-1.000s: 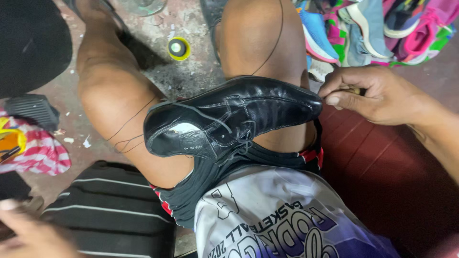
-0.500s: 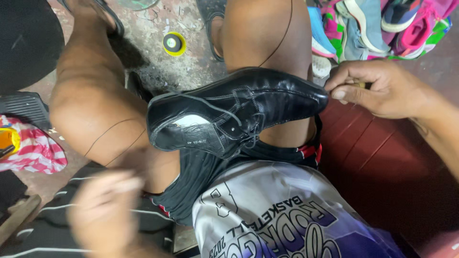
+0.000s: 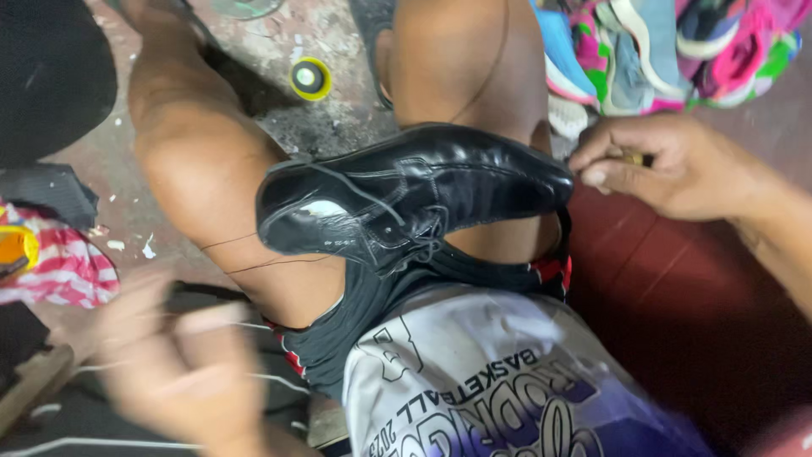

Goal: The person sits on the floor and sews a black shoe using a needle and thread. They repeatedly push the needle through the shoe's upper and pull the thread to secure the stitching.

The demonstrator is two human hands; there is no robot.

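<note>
A rough concrete floor (image 3: 338,127), stained and flecked with white scraps, fills the top of the view, giving way to a dark red surface (image 3: 677,296) on the right. At the far left edge lies a red-and-white striped cloth (image 3: 59,271) with a small yellow container (image 3: 15,250) resting on it, and above that a dark rounded shape fills the top left corner. Low on the left, the left hand (image 3: 182,372) is raised in front of a black striped bag (image 3: 101,423); it is heavily blurred, its fingers loosely curled, and whether it holds anything cannot be told. On the floor between the person's bare knees sits a small round yellow-rimmed lid (image 3: 310,78) with a pale centre. A black leather lace-up shoe (image 3: 406,195) lies across the person's lap, resting on both thighs, its opening toward the left knee and its toe pointing right. A thin dark thread (image 3: 254,254) runs over the left thigh below the shoe. Beneath the shoe are dark shorts and a white-and-purple printed jersey (image 3: 474,398). The right hand (image 3: 668,165) sits just at the toe of the shoe, fingers closed and pinching a small brownish object (image 3: 633,157) too small to identify, with its fingertips touching or nearly touching the toe. In the top right corner is a heap of bright pink, blue and green sneakers (image 3: 668,51).
</note>
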